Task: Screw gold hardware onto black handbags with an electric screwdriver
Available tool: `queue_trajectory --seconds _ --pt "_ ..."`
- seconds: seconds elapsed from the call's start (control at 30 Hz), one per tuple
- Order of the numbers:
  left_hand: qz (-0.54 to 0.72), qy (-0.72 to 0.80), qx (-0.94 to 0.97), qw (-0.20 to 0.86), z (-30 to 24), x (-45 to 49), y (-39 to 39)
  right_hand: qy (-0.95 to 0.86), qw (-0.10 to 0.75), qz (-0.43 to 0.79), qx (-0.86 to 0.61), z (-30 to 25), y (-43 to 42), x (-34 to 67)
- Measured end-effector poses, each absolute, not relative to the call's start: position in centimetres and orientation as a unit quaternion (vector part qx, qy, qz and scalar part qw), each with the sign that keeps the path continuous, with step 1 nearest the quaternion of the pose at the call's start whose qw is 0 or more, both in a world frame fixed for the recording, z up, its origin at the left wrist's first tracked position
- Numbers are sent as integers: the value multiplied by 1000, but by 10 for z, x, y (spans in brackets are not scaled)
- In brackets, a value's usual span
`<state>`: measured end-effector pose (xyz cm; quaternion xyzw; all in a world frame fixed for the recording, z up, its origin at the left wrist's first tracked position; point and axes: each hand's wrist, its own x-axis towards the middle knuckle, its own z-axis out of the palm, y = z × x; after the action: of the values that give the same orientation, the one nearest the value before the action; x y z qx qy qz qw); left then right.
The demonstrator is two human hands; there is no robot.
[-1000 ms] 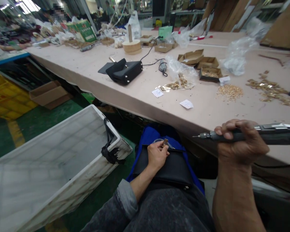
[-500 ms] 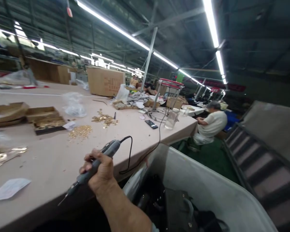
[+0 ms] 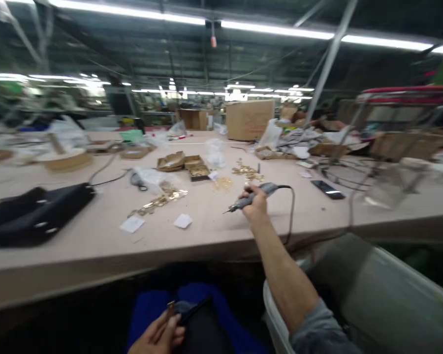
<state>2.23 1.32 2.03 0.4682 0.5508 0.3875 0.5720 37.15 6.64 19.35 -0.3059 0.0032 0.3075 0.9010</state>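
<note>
Currently in hand: 1 corded elec. screwdriver (image 3: 268, 188), R hand (image 3: 256, 202) closed round its grip, held out above the tabletop (image 3: 107, 248), bit pointing left & apparently touching nothing. 1 gold-tone metal fitting (image 3: 171, 308), upright, pinched betw. thumb & fingers of L hand (image 3: 158, 337), nearly closed, at bottom of view. Dark bag (image 3: 203, 330) (approx.; blurred) just beside, over blue cloth (image 3: 147, 309) on lap.

Status (judged): part-way. Done: driver & fitting both gripped. Left: the two are well apart, bit not on fitting; whether fitting is fastened to bag, can't tell.

Surface: pinkish cover; black handbag (image 3: 37, 219), far left; gold hardware (image 3: 158, 200) by clear plastic; 2 paper slips (image 3: 132, 224) nr. front edge; small open cardboard box (image 3: 198, 172) w/ contents; pile of small gold pcs. (image 3: 222, 183); larger gold pile (image 3: 246, 171) behind; smartphone (image 3: 328, 189), right; lg. carton (image 3: 249, 120), rear.

Room: workshop, strip lights (image 3: 280, 32) overhead; red-rimmed metal stool (image 3: 402, 93), right; pale bin (image 3: 406, 280) below table edge, lower right.
</note>
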Motion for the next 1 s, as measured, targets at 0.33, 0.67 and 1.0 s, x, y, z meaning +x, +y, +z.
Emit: queue_trajectory --seconds 0.33,0.67,1.0 --pt "431 544 393 603 10 4 5 103 908 246 -325 172 152 424" --pt "401 562 382 615 -13 -5 17 155 887 206 -382 134 170 441" --pt "394 567 376 618 -11 -3 16 159 880 178 -411 128 175 434"
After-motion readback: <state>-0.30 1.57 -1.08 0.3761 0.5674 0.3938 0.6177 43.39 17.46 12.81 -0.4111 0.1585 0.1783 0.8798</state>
